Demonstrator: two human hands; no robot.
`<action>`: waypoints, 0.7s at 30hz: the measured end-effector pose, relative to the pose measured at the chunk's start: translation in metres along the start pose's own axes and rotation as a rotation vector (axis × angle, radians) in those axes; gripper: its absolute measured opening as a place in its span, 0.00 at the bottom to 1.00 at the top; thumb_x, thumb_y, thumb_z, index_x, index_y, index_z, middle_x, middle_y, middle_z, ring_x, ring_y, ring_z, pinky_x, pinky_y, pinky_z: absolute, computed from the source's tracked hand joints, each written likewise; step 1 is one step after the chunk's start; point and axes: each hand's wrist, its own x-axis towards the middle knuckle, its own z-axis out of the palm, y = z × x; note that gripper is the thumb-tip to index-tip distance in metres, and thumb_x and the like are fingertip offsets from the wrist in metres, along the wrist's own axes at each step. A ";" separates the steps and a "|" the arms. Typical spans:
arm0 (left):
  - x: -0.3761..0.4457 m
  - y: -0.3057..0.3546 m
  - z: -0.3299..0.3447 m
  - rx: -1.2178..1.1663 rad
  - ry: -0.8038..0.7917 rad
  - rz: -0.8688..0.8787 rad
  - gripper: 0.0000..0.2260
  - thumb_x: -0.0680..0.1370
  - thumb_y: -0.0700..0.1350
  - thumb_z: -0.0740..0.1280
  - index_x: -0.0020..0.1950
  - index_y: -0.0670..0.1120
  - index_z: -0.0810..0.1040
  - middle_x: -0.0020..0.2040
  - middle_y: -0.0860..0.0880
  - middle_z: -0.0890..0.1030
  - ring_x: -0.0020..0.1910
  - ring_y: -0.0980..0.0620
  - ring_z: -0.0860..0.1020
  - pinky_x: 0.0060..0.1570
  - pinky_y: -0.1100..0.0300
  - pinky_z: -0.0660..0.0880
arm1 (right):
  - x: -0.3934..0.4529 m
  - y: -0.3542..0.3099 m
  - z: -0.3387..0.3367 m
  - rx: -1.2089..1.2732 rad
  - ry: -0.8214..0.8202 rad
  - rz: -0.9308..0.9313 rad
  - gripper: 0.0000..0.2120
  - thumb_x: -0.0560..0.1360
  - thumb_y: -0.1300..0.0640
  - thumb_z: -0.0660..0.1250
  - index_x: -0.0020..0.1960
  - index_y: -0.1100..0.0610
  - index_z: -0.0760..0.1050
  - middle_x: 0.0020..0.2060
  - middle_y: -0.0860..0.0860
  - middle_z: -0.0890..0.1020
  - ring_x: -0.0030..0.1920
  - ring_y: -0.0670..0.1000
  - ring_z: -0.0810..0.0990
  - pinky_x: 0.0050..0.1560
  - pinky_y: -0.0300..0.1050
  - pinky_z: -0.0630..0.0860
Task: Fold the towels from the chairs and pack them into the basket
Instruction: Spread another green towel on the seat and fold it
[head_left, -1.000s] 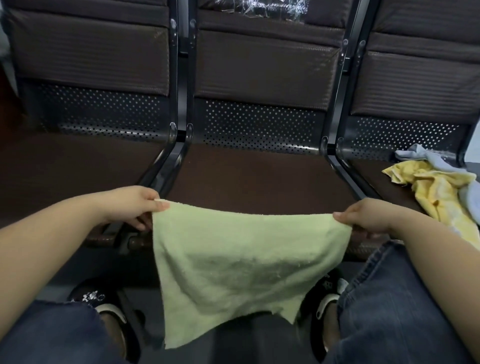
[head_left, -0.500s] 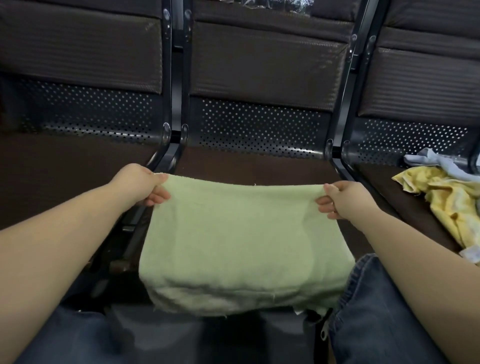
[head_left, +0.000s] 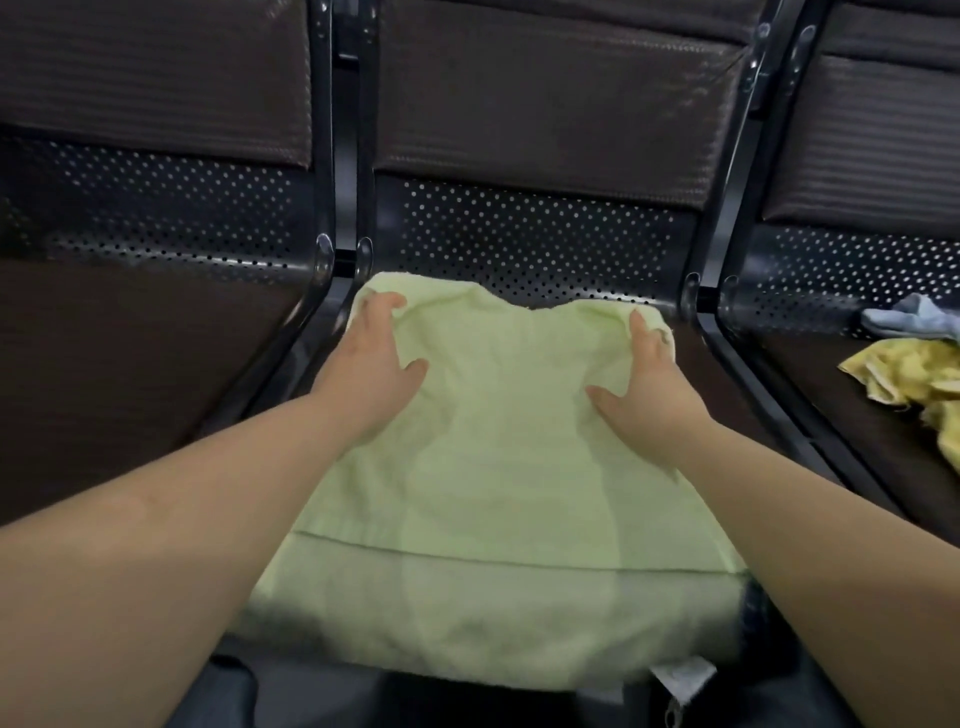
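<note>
A pale green towel lies spread over the middle chair seat, and its near edge hangs over the front towards my knees. My left hand rests on the towel's far left corner, fingers stretched out and thumb spread on the cloth. At the far right corner my right hand lies the same way, and the towel's edge curls up over its outer fingers. The far edge between my hands sags in a wrinkle. No basket is in view.
A crumpled yellow towel and a light blue one lie on the right chair seat. The left chair seat is dark brown. Black metal armrest frames separate the seats, with perforated metal backs behind them.
The towel, held up hanging by its two top corners, has been carried forward and laid onto the middle seat. My hands went from pinching the corners to lying spread on them.
</note>
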 end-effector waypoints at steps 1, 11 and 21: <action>0.002 0.002 0.002 0.003 0.027 0.020 0.27 0.77 0.47 0.67 0.71 0.51 0.57 0.70 0.48 0.66 0.64 0.44 0.70 0.56 0.51 0.69 | -0.001 0.000 0.000 -0.002 0.034 -0.032 0.43 0.77 0.47 0.64 0.77 0.50 0.36 0.77 0.49 0.46 0.74 0.54 0.61 0.53 0.48 0.72; -0.014 -0.006 0.000 0.562 -0.463 -0.123 0.39 0.77 0.67 0.54 0.77 0.53 0.35 0.77 0.45 0.32 0.77 0.44 0.40 0.75 0.46 0.44 | -0.024 -0.005 -0.004 -0.128 -0.289 0.013 0.45 0.76 0.40 0.62 0.77 0.49 0.34 0.76 0.52 0.35 0.76 0.57 0.53 0.71 0.53 0.62; -0.096 0.016 -0.021 0.665 -0.655 -0.262 0.44 0.76 0.70 0.49 0.77 0.41 0.35 0.77 0.40 0.34 0.77 0.41 0.41 0.74 0.47 0.46 | -0.093 -0.037 -0.039 -0.338 -0.704 0.126 0.38 0.78 0.35 0.52 0.78 0.59 0.49 0.76 0.57 0.55 0.75 0.60 0.57 0.71 0.50 0.58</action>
